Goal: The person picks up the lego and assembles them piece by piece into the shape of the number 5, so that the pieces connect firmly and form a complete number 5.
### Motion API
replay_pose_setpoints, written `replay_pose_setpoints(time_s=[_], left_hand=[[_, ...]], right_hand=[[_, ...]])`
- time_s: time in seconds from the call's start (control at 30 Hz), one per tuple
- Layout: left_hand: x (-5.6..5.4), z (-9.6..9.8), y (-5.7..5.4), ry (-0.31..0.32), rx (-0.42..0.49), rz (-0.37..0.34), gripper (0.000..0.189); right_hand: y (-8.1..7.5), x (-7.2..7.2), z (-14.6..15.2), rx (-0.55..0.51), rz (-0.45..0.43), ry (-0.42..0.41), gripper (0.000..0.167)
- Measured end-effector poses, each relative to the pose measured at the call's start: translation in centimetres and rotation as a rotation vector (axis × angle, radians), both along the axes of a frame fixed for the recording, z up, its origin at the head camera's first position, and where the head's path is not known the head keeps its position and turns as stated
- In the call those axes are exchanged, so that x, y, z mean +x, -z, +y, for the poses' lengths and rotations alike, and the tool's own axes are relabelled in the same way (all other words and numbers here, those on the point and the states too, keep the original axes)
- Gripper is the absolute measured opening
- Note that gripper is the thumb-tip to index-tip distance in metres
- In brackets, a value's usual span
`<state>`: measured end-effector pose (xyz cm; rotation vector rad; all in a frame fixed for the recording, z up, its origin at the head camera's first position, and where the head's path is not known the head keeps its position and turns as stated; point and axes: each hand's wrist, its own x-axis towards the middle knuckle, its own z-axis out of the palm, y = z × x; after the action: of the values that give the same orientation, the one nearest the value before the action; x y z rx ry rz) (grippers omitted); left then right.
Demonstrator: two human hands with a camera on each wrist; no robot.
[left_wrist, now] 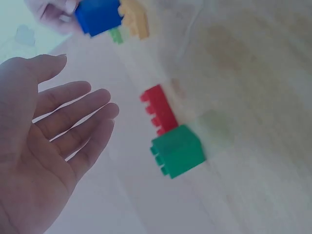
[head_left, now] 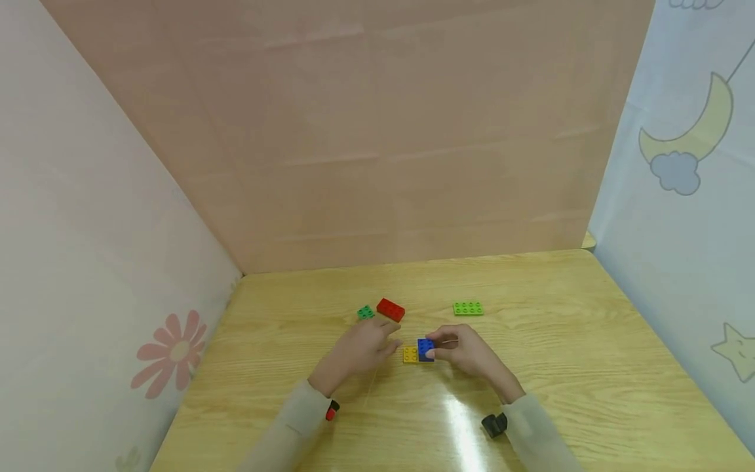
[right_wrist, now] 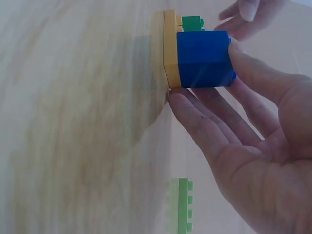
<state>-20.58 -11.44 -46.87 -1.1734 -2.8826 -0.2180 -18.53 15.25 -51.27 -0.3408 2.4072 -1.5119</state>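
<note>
Your right sleeve (head_left: 539, 436) and left sleeve (head_left: 289, 426) come in nearest, at about 4 and 8 o'clock from the yellow plate, with a streak of glare on the tabletop (head_left: 572, 367) between them. Your left hand (head_left: 364, 344) is at 9 o'clock, fingers loosely extended and holding nothing. Your right hand (head_left: 470, 353) is at 3 o'clock, pinching the blue brick (head_left: 425, 345) between thumb and fingers.

The yellow plate (head_left: 409, 354) lies before you, between your hands; the blue brick sits on its 3 o'clock half, seemingly flush in your right wrist view. So one join looks made, though your grip is on it and you can't tell how firmly it is pressed. The yellow studs at 9 o'clock are bare.

Three pieces are unjoined: the green brick (head_left: 366, 312) at 10, the red brick (head_left: 390, 310) just beside it at 11, and the lime plate (head_left: 468, 309) well apart at 2. Your left hand lies close on the near side of the green brick, between it and you. Farthest off, at 12, hangs a creased tan backdrop (head_left: 383, 144).
</note>
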Motion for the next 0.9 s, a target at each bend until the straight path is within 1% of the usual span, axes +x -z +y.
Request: replay_pose_setpoints(time_s=[0.2, 0.4, 0.47, 0.6, 0.73, 0.9], left_hand=[[-1.4, -0.6, -0.8, -0.046, 0.073, 0.021, 0.036], [-3.1, -0.7, -0.9, -0.067, 0.130, 0.013, 0.033], [-3.6, -0.7, -0.9, -0.080, 0.137, 0.013, 0.034], [-4.6, -0.8, -0.8, -0.110, 0.132, -0.018, 0.036], [-5.7, -1.0, -0.5, -0.119, 0.111, -0.049, 0.040], [-7.0, -0.9, 0.3, -0.130, 0.040, -0.084, 0.048]], right_hand=[[0.1, 0.0, 0.1, -0.006, 0.003, -0.005, 0.033], [0.1, -0.1, 0.2, -0.016, 0.000, -0.005, 0.033], [0.1, -0.1, 0.2, -0.020, -0.001, -0.008, 0.033], [0.1, -0.2, 0.3, -0.021, 0.005, -0.019, 0.032], [0.2, -0.3, 0.3, -0.019, 0.003, -0.018, 0.032], [0.2, -0.2, 0.2, -0.021, -0.003, -0.019, 0.033]])
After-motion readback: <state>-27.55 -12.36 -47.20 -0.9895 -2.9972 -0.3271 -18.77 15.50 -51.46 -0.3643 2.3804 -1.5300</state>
